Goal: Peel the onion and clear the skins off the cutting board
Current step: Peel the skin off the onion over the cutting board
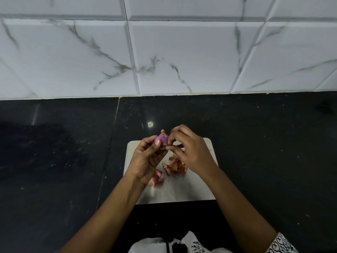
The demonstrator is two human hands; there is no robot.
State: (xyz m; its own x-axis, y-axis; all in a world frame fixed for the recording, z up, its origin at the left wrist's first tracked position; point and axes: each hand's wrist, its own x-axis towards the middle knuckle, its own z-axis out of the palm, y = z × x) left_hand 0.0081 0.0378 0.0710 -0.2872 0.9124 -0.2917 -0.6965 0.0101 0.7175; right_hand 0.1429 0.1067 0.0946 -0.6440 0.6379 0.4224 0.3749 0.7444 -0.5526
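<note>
Fingers of the left hand (145,159) curl round a small purple onion (161,138), thumb laid across its near face, and hold it in the air above the far edge of the cutting board (175,189). Facing it, the right hand (191,152) closes thumb and forefinger in a narrow pinch on the onion's right flank, with its other fingers bent loosely behind. The onion's pointed tip stands up, past the board's far edge. Below the right hand, near the middle of the board, lies a heap of dry brown skins (175,165); a pinkish peel (157,178) lies just beside that heap, towards the board's left edge and partly under the left wrist. Both forearms cross the board's near edge. The pale board rests on a black stone counter (255,143), which spreads out on every side of it. Beyond the board's far edge rises a wall of white, grey-veined tiles (182,52). Nearer than the board's near edge, a patterned white sleeve (280,243) covers the right arm.
</note>
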